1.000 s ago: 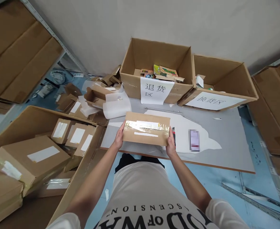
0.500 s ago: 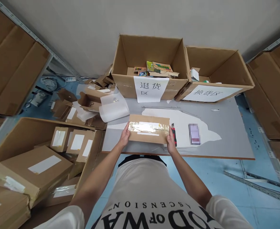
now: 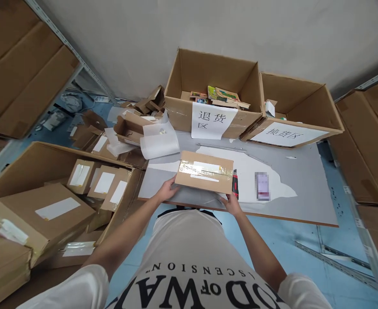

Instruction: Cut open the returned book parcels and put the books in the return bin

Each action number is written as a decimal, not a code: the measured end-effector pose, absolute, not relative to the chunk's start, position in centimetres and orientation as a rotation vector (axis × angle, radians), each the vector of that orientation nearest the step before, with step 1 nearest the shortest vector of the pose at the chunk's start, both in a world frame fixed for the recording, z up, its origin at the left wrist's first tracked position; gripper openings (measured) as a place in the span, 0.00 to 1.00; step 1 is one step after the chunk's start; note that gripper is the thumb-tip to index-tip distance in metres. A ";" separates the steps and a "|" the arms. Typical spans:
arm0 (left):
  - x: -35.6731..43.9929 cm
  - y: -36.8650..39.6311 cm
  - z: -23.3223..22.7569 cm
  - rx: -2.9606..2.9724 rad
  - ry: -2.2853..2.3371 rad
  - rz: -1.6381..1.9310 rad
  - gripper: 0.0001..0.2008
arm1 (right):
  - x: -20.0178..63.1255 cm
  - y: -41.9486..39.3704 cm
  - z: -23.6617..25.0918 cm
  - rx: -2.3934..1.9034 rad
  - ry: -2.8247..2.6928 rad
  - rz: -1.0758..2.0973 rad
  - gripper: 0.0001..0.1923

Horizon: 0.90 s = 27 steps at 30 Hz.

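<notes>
A taped brown cardboard box with white labels on top is in front of me, near the table's front edge. My left hand is at its near left corner, fingers against the side and thumb by the near face. At the near right corner, my right hand grips it, thumb pointing left and fingers partly hidden behind the box. Just right of the box lies a red and black utility knife. A phone-like object, blurred out by pixels, lies farther right on white paper.
Two large open cartons with paper signs stand at the back, the left one holding books, the right one small boxes. A big carton of labelled parcels is at left. Empty boxes and foam wrap lie behind it. Shelves flank both sides.
My hands have slid from the sides of the cardboard box down to its near corners. The box is slightly turned, and the whole view has shifted a little.
</notes>
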State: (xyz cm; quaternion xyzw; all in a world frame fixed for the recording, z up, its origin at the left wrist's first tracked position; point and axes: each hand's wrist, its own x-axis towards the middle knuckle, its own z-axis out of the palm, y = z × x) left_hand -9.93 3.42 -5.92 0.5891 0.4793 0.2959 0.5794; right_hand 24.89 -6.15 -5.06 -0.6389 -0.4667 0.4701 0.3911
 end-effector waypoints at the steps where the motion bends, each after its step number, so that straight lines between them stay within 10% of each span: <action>1: -9.6 3.4 -5.8 1.397 1.134 0.693 0.32 | 24.4 -6.0 -5.1 -1.646 -1.180 1.155 0.30; 15: -8.0 6.5 2.1 1.598 1.453 0.738 0.25 | 24.6 -0.9 2.2 -1.941 -1.282 0.884 0.28; 27: -6.4 10.2 -1.4 1.297 1.366 0.740 0.29 | 24.9 4.0 0.3 -1.996 -1.209 0.943 0.26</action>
